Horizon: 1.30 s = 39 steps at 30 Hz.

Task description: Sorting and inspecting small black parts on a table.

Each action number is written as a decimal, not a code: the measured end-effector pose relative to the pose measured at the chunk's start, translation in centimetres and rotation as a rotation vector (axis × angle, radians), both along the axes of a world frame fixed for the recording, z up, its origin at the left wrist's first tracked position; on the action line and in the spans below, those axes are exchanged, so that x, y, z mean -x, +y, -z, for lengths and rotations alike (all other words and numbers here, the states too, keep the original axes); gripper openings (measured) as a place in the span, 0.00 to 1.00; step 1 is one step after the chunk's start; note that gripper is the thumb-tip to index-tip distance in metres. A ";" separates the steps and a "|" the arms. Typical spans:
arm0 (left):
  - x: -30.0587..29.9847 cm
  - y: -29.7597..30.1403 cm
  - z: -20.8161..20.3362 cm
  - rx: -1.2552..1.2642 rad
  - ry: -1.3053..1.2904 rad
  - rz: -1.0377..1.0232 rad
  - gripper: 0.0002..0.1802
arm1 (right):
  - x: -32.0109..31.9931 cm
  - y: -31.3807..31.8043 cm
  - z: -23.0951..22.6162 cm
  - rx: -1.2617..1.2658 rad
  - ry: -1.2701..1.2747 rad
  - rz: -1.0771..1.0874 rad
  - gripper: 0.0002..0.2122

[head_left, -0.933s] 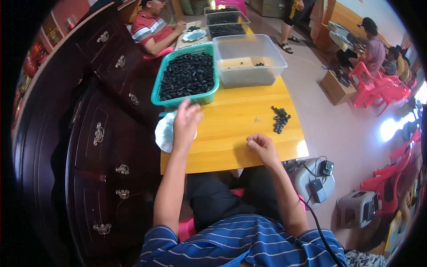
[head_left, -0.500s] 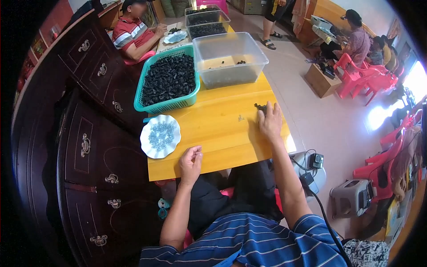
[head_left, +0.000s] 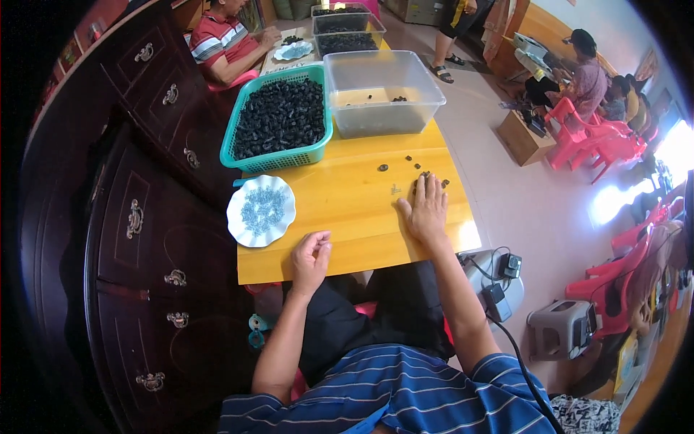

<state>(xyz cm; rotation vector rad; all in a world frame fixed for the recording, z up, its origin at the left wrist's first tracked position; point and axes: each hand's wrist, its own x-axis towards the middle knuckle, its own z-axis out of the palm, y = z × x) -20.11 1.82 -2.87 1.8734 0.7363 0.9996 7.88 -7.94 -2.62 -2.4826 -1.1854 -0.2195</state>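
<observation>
1. Our table (head_left: 340,210) is smooth yellow wood with a faint sheen.
2. We see a teal basket (head_left: 289,158) of perforated plastic, round-cornered, heaped with lumpy black pieces (head_left: 282,119).
3. Beside it stands a translucent plastic bin (head_left: 390,119), a few dark bits (head_left: 399,99) inside.
4. Our white plate (head_left: 237,233), wavy-rimmed, holds thin bluish slivers (head_left: 264,208).
5. Our right hand (head_left: 428,215) lies palm down, fingers extended and slightly spread, thumb out.
6. Our left hand (head_left: 311,262) rests by the near edge, fingers curled; we cannot tell whether they pinch anything.
7. Loose black nuggets (head_left: 383,168) lie under and around our right fingers, on the table's right side.
8. Tiny pale sticks (head_left: 395,189) lie just beside them.
</observation>
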 end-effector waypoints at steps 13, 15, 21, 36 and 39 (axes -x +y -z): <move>0.2 -0.1 -0.3 0.010 0.041 -0.011 0.12 | 2.5 -0.6 -0.5 -0.007 0.038 -0.079 0.41; 0.1 -0.1 -0.4 0.010 0.037 -0.007 0.12 | 3.1 -0.9 -0.4 -0.008 0.033 -0.081 0.41; 0.0 -0.2 -0.5 0.002 0.049 -0.003 0.12 | 5.4 -1.1 -0.4 0.028 0.007 -0.130 0.42; -0.1 0.4 0.5 0.127 0.054 0.009 0.13 | 5.9 -1.3 -0.3 0.059 0.075 -0.101 0.43; -0.9 0.5 -0.3 0.138 0.071 0.025 0.14 | 6.0 -1.5 -0.5 0.078 0.066 -0.109 0.43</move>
